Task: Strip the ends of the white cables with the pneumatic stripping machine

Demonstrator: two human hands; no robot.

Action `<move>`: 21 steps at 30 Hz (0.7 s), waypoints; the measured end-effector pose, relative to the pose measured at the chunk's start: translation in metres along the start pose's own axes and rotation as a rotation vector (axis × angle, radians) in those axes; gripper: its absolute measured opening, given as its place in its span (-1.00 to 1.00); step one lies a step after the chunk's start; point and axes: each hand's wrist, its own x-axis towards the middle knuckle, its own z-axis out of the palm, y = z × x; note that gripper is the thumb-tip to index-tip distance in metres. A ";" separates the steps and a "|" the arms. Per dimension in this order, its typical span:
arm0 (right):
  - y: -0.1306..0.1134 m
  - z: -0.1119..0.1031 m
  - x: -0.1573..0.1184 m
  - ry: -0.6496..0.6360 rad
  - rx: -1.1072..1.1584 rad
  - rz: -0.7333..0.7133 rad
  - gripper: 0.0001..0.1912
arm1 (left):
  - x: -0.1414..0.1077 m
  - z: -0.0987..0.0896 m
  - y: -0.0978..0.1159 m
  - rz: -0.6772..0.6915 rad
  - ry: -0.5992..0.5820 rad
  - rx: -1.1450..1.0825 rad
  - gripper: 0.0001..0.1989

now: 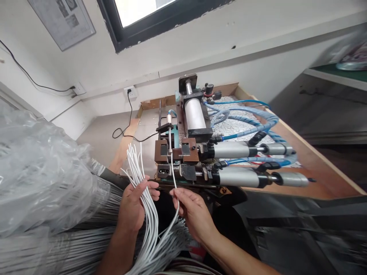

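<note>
My left hand [137,200] is closed round a bundle of white cables [150,214], thumb across it and fingertips partly apart. The cut ends fan out above the hand, and the tails hang down toward my lap. Between thumb and fingers, my right hand [190,208] pinches a single white cable [173,172]. Its upper end reaches between the brown jaw blocks [189,149] of a pneumatic wire-stripping machine [195,114], just below a thin metal rod [169,139]. Whether the cable tip touches that rod, I cannot tell.
Silver air cylinders [237,178] with blue hoses [252,133] stick out to the right. A wooden tray [323,168] holding many white scraps surrounds the machine. At left lie plastic bags [40,172] over bundled grey cables [57,248]. A black cord [131,110] runs from the wall socket.
</note>
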 end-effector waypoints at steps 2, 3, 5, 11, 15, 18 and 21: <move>-0.002 0.002 0.001 0.013 -0.009 -0.003 -0.72 | 0.000 0.001 -0.001 0.000 -0.008 0.003 -0.75; -0.003 0.002 0.002 0.017 -0.015 -0.007 -0.71 | -0.001 0.001 -0.001 -0.001 -0.013 0.004 -0.75; -0.005 0.004 0.002 0.022 -0.025 -0.023 -0.71 | -0.001 0.002 -0.001 -0.003 -0.015 0.008 -0.75; -0.008 0.006 0.003 0.014 -0.043 -0.062 -0.71 | -0.002 0.003 -0.001 -0.004 -0.015 0.012 -0.76; -0.007 0.006 0.004 0.021 -0.030 -0.063 -0.72 | -0.003 0.003 -0.001 -0.007 -0.025 0.009 -0.78; -0.006 0.007 0.006 0.032 -0.013 -0.056 -0.72 | -0.003 0.002 -0.002 -0.006 -0.023 0.011 -0.78; -0.006 0.008 0.006 0.044 0.003 -0.044 -0.71 | -0.003 0.002 -0.003 0.007 -0.011 0.012 -0.78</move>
